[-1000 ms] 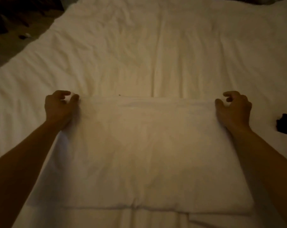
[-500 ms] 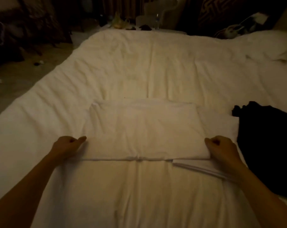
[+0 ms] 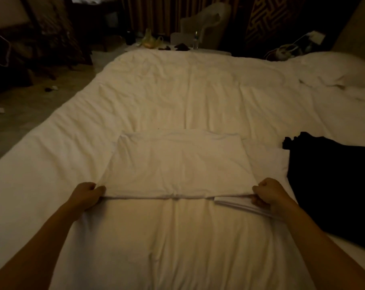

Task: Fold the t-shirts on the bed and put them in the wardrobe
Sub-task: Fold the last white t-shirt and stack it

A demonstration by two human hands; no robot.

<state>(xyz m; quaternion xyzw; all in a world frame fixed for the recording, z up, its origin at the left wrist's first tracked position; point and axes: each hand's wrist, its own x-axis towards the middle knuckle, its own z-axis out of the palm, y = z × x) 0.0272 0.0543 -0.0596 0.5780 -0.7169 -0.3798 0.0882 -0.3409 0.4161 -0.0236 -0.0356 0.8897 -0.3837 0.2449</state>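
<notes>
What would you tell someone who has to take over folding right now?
Left hand: pinches the near left corner of the white shirt.
Right hand: grips its near right corner.
The shirt lies flat on the bed, folded to a rectangle. The black garment lies loose to its right.
Done: first folds of the white shirt.
Left: probably one more fold, then the black garment, then both into the wardrobe, which is not in view.

Both arms reach forward; left hand [image 3: 86,194] and right hand [image 3: 267,193] pinch the t-shirt [image 3: 177,164].
</notes>
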